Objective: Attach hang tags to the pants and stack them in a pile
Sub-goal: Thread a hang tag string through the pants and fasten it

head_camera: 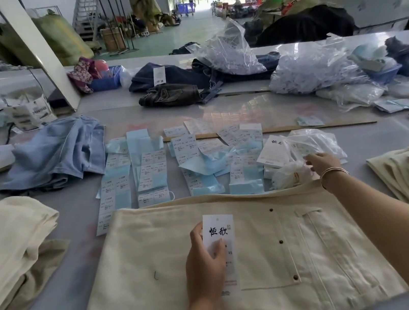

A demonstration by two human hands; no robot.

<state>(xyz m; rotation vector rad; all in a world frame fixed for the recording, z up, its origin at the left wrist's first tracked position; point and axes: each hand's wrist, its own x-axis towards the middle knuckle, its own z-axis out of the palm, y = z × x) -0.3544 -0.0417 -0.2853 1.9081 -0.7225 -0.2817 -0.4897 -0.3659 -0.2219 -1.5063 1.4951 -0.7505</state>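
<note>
Hang tag (219, 235), a white card with two large brush-written Chinese characters at its top, stands upright in the left hand (205, 264), thumb across its face and fingers curled behind, held just above the cream pants (241, 256) spread flat on the desk (257, 109). Small print runs down the card; only the letters "XS" near the thumb can be read, and a line of red print lower down is too fine to make out. A small hole shows near its top edge.

The right hand (322, 163), a bangle on its wrist, reaches to a bundle of white strings (291, 174) beside a plastic bag (311, 143); its fingers appear to pinch at the bundle, though the fingertips are partly hidden.

To do this step well, draw out one string only, thread it through the hole, and keep the card steady with the printed side up.

Rows of label strips (147, 174) printed "1103#" lie beyond the waistband. Folded cream pants (5, 240) are piled at the left.
</note>
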